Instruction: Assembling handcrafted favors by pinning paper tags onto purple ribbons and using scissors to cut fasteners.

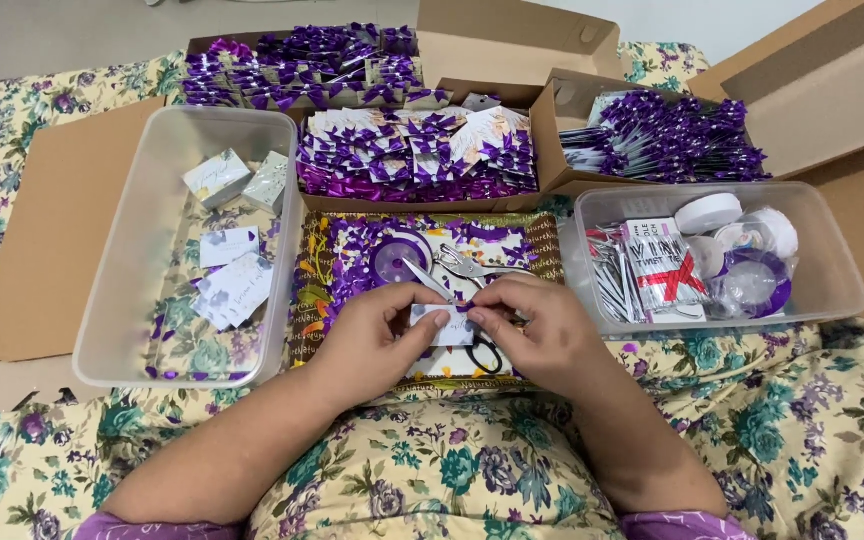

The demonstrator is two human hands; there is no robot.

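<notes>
My left hand (377, 335) and my right hand (532, 330) meet over a shallow tray (312, 290) in front of me. Between their fingertips they pinch a small white card (449, 328) with a tiny purple ribbon bow (464, 308) at its top edge. Under the hands lie silver scissors (462, 265) with black handles and a spool of purple ribbon (400, 255). Purple ribbon scraps cover the tray.
A clear plastic bin (102, 330) at left holds a few small cards and boxes. Another clear bin (832, 270) at right holds tape rolls, twist ties and ribbon. Cardboard boxes (542, 150) behind are full of finished purple-bowed cards. A floral cloth covers everything.
</notes>
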